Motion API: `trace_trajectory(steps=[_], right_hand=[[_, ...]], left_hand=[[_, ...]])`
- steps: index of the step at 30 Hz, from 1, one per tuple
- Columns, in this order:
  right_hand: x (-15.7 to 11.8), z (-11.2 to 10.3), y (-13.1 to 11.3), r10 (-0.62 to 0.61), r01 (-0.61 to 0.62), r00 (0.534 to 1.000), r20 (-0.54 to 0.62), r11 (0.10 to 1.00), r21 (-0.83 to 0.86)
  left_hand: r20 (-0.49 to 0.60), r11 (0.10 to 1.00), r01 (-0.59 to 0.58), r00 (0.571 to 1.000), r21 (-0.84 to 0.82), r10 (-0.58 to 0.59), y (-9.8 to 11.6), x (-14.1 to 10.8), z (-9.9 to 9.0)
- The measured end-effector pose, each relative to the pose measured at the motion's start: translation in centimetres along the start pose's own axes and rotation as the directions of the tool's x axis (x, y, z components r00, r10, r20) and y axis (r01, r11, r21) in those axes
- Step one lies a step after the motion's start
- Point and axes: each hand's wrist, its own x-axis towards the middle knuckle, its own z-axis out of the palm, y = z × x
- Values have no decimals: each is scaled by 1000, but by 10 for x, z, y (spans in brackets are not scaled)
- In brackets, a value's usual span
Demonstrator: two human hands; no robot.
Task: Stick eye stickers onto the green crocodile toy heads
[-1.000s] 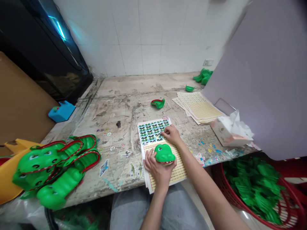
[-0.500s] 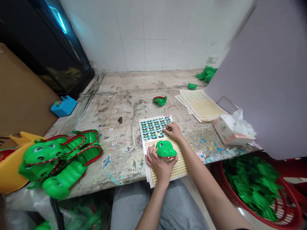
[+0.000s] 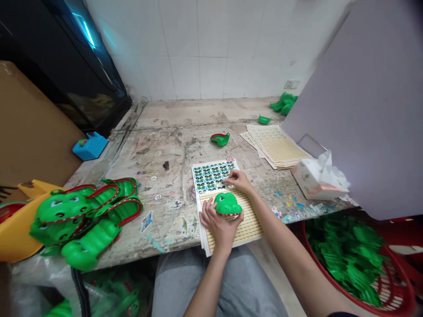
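A green plastic crocodile head (image 3: pixel 227 205) is held in the curled left hand (image 3: pixel 216 230) above a stack of yellow-ruled paper sheets (image 3: pixel 247 224). The right hand (image 3: pixel 238 182) is pinched at a sheet of round eye stickers (image 3: pixel 209 177), nearly full; whether a sticker is held cannot be told.

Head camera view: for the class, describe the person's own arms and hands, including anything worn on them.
The left hand and right hand are bare, with no gloves, rings or watch visible. Both forearms are uncovered; a dark sleeve hem just shows at the lower edge of the view, beyond the right arm.
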Motion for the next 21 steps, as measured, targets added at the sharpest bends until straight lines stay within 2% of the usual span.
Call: trace_trajectory(steps=[2,4,7,10,21], right_hand=[[-12,-6,-12,23,-12,997,-73,989,144],[-30,-12,-24,75,-49,987,-142,982,181],[-61,-15,-34,192,-178,977,-89,974,143],[-79,-12,-35,220,-215,975,-37,970,109],[-75,-13,-41,143,-143,990,-12,989,37]], left_hand=[[-2,1000,-7,1000,-1,7,-1,-1,1],[3,1000,-2,1000,-6,2,-1,-1,2],[20,1000,19,1000,-19,-18,-1,-1,2],[36,999,39,999,-39,-37,1,0,0],[7,999,-10,1000,-39,10,-3,-2,3]])
